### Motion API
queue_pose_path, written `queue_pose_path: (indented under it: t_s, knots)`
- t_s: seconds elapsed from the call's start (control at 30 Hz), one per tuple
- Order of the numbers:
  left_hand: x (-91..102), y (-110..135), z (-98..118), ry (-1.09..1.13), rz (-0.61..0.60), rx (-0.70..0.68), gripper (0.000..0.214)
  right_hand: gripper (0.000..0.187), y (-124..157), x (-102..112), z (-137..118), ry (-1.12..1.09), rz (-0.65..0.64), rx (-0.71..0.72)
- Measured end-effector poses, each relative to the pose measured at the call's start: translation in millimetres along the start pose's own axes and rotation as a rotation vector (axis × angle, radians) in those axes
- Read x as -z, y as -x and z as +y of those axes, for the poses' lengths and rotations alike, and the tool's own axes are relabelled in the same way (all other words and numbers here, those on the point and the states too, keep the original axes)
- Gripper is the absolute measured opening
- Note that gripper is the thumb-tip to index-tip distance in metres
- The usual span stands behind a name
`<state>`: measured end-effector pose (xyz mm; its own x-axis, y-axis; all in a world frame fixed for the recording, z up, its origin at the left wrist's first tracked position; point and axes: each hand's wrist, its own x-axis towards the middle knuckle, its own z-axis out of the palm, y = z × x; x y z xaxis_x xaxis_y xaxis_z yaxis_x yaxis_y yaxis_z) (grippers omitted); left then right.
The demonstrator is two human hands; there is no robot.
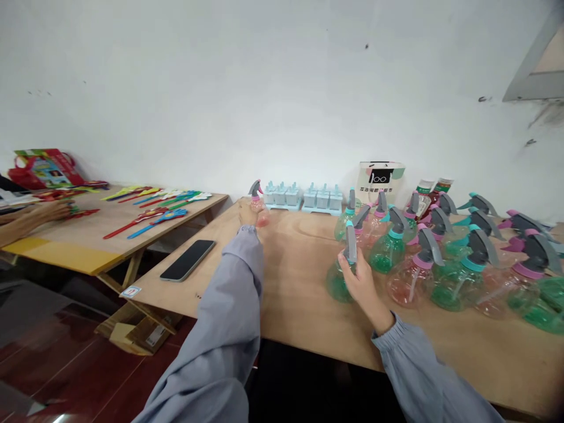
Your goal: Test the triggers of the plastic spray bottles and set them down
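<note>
Stretched out to the back of the wooden table, my left hand [247, 212] grips a pink spray bottle [263, 217] with a grey and pink trigger head. The bottle stands upright near the wall; some of my fingers are hidden. My right hand [362, 276] is closed around the neck of a green spray bottle [338, 285], thumb against its grey trigger head. To the right of that hand stand several more spray bottles, among them a green one [386, 252] and a pink one [409, 282], all upright and close together.
Pale blue ice-pop molds [282, 195] line the wall, beside a printed box [379, 182] and two condiment bottles [423, 197]. A phone [188, 260] lies near the table's left edge. On the neighbouring table are colourful hand-shaped toys [158, 220] and another person's hand [53, 211].
</note>
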<state>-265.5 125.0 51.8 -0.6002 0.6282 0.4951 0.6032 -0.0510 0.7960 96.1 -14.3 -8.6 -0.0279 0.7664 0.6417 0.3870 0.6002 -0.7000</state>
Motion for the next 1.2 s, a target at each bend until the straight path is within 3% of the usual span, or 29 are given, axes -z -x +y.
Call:
queue_pose_path:
  t_s: [0.07, 0.13, 0.23, 0.3, 0.33, 0.4, 0.47, 0.53, 0.63, 0.67, 0.77, 0.8, 0.87, 1.03, 1.1, 1.2]
  knots:
    - [1.5, 18, 0, 0.042, 0.025, 0.028, 0.062, 0.033, 2, -6, 0, -0.022, 0.0, 0.001]
    - [2.3, 43, 1, 0.155, -0.058, -0.004, 0.051, 0.034, 5, -15, 0, -0.053, 0.002, 0.021]
    - [3.7, 90, 8, 0.442, -0.451, -0.142, 0.071, 0.034, 11, -29, 1, -0.106, -0.045, 0.056]
    - [5.1, 120, 18, 0.654, -0.851, -0.295, 0.085, 0.04, 14, -37, 2, -0.144, -0.113, 0.068]
    - [5.5, 134, 26, 0.718, -0.984, -0.341, 0.092, 0.045, 16, -40, 3, -0.165, -0.154, 0.066]
    - [5.3, 157, 43, 0.773, -1.12, -0.378, 0.106, 0.057, 19, -45, 6, -0.201, -0.226, 0.048]
    - [4.3, 174, 59, 0.777, -1.12, -0.34, 0.103, 0.066, 20, -47, 9, -0.209, -0.288, 0.047]
    - [4.4, 185, 71, 0.767, -1.025, -0.278, 0.087, 0.066, 19, -44, 11, -0.184, -0.344, 0.091]
    - [10.6, 190, 76, 0.799, -0.851, -0.209, 0.065, 0.045, 10, -30, 11, -0.151, -0.317, 0.171]
    - [14.1, 190, 75, 0.828, -0.814, -0.191, 0.061, 0.038, 5, -23, 11, -0.141, -0.227, 0.192]
    - [24.4, 187, 70, 0.927, -0.754, -0.138, 0.053, 0.031, -14, -2, 17, -0.042, 0.212, 0.221]
    - [26.5, 187, 68, 0.959, -0.741, -0.121, 0.05, 0.032, -21, 3, 22, 0.009, 0.332, 0.216]
    - [28.0, 187, 66, 1.019, -0.709, -0.085, 0.044, 0.048, -34, 7, 34, 0.098, 0.44, 0.177]
    - [26.1, 191, 70, 1.143, -0.715, 0.0, 0.032, 0.075, -57, -4, 66, 0.127, 0.318, 0.05]
    - [26.7, 192, 74, 1.165, -0.741, 0.037, 0.027, 0.073, -62, -9, 70, 0.08, 0.256, 0.032]
    - [28.2, 193, 78, 1.183, -0.719, 0.094, 0.031, 0.056, -61, -10, 65, 0.059, 0.181, 0.03]
